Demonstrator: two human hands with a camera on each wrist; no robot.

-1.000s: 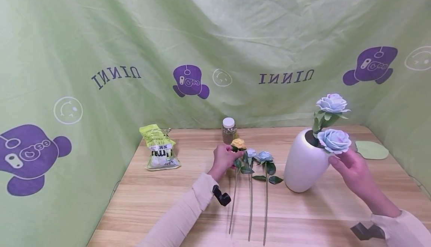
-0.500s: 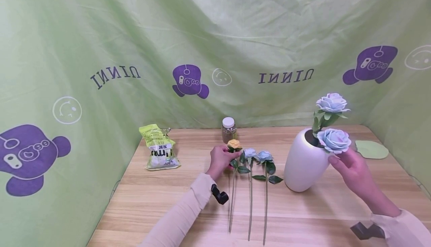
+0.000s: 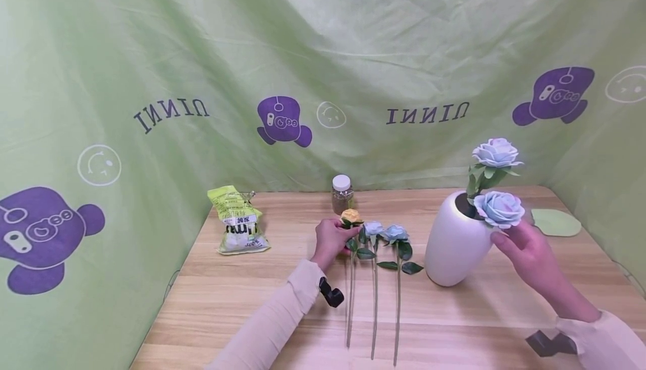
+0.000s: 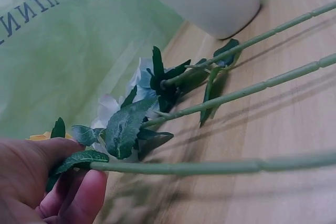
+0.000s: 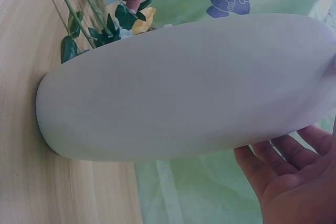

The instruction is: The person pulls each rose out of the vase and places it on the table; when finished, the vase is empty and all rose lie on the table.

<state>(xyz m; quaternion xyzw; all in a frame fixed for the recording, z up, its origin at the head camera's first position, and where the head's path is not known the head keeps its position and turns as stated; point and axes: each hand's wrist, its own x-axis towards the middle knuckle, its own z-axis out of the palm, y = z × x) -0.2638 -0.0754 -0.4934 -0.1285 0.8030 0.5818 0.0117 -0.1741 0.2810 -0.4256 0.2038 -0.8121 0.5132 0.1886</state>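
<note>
My left hand (image 3: 333, 240) pinches a yellow rose (image 3: 350, 216) by its stem just below the bloom; in the left wrist view thumb and fingers close on the leafy stem. Two pale blue roses, the nearer one (image 3: 373, 229) and another (image 3: 396, 233), lie to its right, stems toward me. My right hand (image 3: 532, 252) holds the right side of a white vase (image 3: 454, 246), its fingers passing behind the wall in the right wrist view. The vase stands on the table. Two blue roses rise from it, an upper (image 3: 497, 153) and a lower one (image 3: 501, 209) that partly covers that hand.
A green and white packet (image 3: 239, 221) lies at the back left of the wooden table (image 3: 212, 308). Behind the yellow rose stands a jar (image 3: 342, 195) with a white lid. A flat green mat (image 3: 557, 222) lies right of the vase. Green cloth (image 3: 353, 39) hangs around the table.
My left hand has moved slightly left with the yellow rose, and its stem's lower end has since swung a little right. My right hand and the vase stay in place.
</note>
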